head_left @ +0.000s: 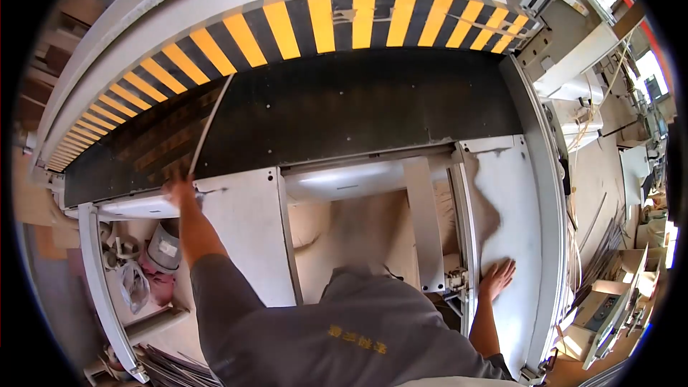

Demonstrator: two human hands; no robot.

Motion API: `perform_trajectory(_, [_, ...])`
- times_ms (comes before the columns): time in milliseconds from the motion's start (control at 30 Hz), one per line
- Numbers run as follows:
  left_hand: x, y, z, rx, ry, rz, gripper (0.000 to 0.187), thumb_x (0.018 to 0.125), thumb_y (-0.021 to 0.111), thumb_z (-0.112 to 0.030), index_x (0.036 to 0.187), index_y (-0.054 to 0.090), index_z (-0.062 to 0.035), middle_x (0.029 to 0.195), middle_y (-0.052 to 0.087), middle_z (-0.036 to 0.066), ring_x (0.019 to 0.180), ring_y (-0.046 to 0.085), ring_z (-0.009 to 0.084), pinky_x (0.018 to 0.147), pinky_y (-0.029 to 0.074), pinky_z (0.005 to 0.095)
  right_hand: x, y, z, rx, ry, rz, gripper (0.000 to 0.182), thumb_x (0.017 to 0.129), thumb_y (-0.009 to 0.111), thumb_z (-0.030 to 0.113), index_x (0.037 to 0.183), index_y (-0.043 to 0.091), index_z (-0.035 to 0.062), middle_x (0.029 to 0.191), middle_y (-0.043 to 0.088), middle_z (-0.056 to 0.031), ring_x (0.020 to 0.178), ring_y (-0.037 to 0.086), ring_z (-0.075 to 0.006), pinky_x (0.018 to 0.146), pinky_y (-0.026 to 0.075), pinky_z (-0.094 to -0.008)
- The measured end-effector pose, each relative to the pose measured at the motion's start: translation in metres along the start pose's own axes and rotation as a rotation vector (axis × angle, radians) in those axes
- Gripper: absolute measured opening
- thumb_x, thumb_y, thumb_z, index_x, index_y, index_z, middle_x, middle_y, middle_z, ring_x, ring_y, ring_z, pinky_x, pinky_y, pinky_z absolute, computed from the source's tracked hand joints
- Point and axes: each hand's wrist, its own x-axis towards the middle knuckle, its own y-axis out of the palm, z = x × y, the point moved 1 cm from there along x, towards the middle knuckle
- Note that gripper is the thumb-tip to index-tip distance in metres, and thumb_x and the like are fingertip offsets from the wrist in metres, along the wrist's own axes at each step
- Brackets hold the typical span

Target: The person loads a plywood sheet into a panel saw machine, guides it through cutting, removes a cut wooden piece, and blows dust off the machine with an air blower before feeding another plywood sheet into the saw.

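Observation:
My left hand (179,188) is reached forward at the front edge of the dark machine bed (344,107), near the lower end of a thin pale strip (213,123). It is blurred, and its fingers cannot be made out clearly. My right hand (497,278) lies flat on the right white panel (505,201), fingers spread, holding nothing. Between the arms, a left white panel (247,229) and a narrow metal crosspiece (424,222) flank an open gap in the frame.
A black-and-yellow striped beam (321,23) spans the far side. At lower left, a grey bucket (164,247) and a plastic bag (134,287) sit inside the frame. A metal rail (548,222) borders the right side, with a control box (605,308) beyond.

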Motion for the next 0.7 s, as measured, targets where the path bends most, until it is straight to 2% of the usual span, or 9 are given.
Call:
perform_trajectory(67, [0.017, -0.030, 0.029, 0.062, -0.324, -0.090, 0.088, 0.098, 0.056, -0.074, 0.167, 0.038, -0.0218, 0.176, 0.031, 0.014, 0.160, 0.027, 0.0434, 0.127, 0.022, 0.0650, -0.002, 0.001, 0.002, 0.007, 0.007, 0.002, 0.065, 0.113, 0.041, 0.045, 0.168, 0.035, 0.0106, 0.176, 0.030, -0.0143, 0.164, 0.023, -0.0343, 0.133, 0.015, -0.0558])
perform_trajectory(133, [0.022, -0.043, 0.020, 0.079, -0.211, -0.250, 0.088, 0.099, 0.056, -0.072, 0.165, 0.039, -0.0159, 0.174, 0.031, 0.020, 0.159, 0.028, 0.0432, 0.127, 0.024, 0.0654, 0.001, 0.007, -0.008, 0.038, -0.013, 0.011, 0.063, 0.113, 0.041, 0.043, 0.167, 0.036, 0.0105, 0.176, 0.031, -0.0145, 0.164, 0.023, -0.0344, 0.132, 0.016, -0.0557])
perform_trajectory(200, [0.005, -0.050, -0.016, -0.088, -0.015, -0.429, 0.081, 0.101, 0.060, -0.061, 0.163, 0.041, -0.0113, 0.169, 0.038, 0.020, 0.158, 0.031, 0.0437, 0.126, 0.027, 0.0642, 0.003, 0.007, -0.004, 0.009, 0.047, 0.026, 0.063, 0.113, 0.040, 0.042, 0.167, 0.036, 0.0102, 0.175, 0.031, -0.0145, 0.163, 0.024, -0.0348, 0.132, 0.017, -0.0555])
perform_trajectory(300, [-0.046, -0.039, -0.081, -0.271, 0.241, -0.454, 0.071, 0.104, 0.063, -0.047, 0.160, 0.044, -0.0090, 0.170, 0.034, 0.022, 0.158, 0.032, 0.0431, 0.128, 0.026, 0.0614, 0.002, 0.012, -0.009, -0.056, 0.036, 0.006, 0.065, 0.113, 0.040, 0.045, 0.168, 0.035, 0.0107, 0.176, 0.029, -0.0134, 0.163, 0.025, -0.0340, 0.131, 0.020, -0.0568])
perform_trajectory(433, [-0.117, 0.011, -0.138, -0.345, 0.477, -0.424, 0.067, 0.107, 0.055, -0.046, 0.162, 0.043, -0.0095, 0.172, 0.033, 0.020, 0.159, 0.031, 0.0415, 0.131, 0.022, 0.0565, 0.006, 0.018, -0.015, -0.101, 0.041, 0.015, 0.066, 0.114, 0.039, 0.045, 0.169, 0.032, 0.0101, 0.177, 0.028, -0.0118, 0.164, 0.024, -0.0323, 0.131, 0.020, -0.0554])
perform_trajectory(533, [-0.168, 0.018, -0.150, -0.481, 0.573, -0.364, 0.066, 0.106, 0.056, -0.042, 0.162, 0.043, -0.0091, 0.172, 0.033, 0.020, 0.159, 0.030, 0.0408, 0.132, 0.021, 0.0548, 0.005, 0.021, -0.017, -0.133, 0.050, 0.018, 0.065, 0.114, 0.039, 0.045, 0.169, 0.032, 0.0104, 0.177, 0.029, -0.0117, 0.164, 0.023, -0.0315, 0.132, 0.019, -0.0534])
perform_trajectory(600, [-0.188, 0.017, -0.155, -0.520, 0.559, -0.352, 0.066, 0.105, 0.058, -0.041, 0.161, 0.043, -0.0085, 0.171, 0.035, 0.020, 0.159, 0.030, 0.0404, 0.132, 0.021, 0.0540, 0.007, 0.020, -0.016, -0.125, 0.052, 0.030, 0.065, 0.114, 0.038, 0.046, 0.169, 0.032, 0.0106, 0.177, 0.029, -0.0118, 0.164, 0.023, -0.0313, 0.132, 0.019, -0.0526])
perform_trajectory(633, [-0.196, 0.016, -0.154, -0.537, 0.540, -0.349, 0.066, 0.105, 0.059, -0.040, 0.161, 0.043, -0.0082, 0.170, 0.035, 0.020, 0.159, 0.029, 0.0402, 0.132, 0.021, 0.0536, 0.009, 0.028, -0.022, -0.137, 0.019, -0.029, 0.066, 0.114, 0.039, 0.049, 0.168, 0.034, 0.0107, 0.176, 0.030, -0.0117, 0.163, 0.025, -0.0321, 0.131, 0.019, -0.0533])
perform_trajectory(700, [-0.216, -0.003, -0.155, -0.629, 0.572, -0.386, 0.062, 0.101, 0.065, -0.034, 0.153, 0.051, -0.0041, 0.166, 0.040, 0.020, 0.157, 0.032, 0.0398, 0.130, 0.025, 0.0522, 0.008, 0.030, -0.031, -0.134, -0.009, -0.051, 0.067, 0.114, 0.036, 0.049, 0.167, 0.035, 0.0083, 0.175, 0.032, -0.0135, 0.163, 0.026, -0.0346, 0.129, 0.023, -0.0559])
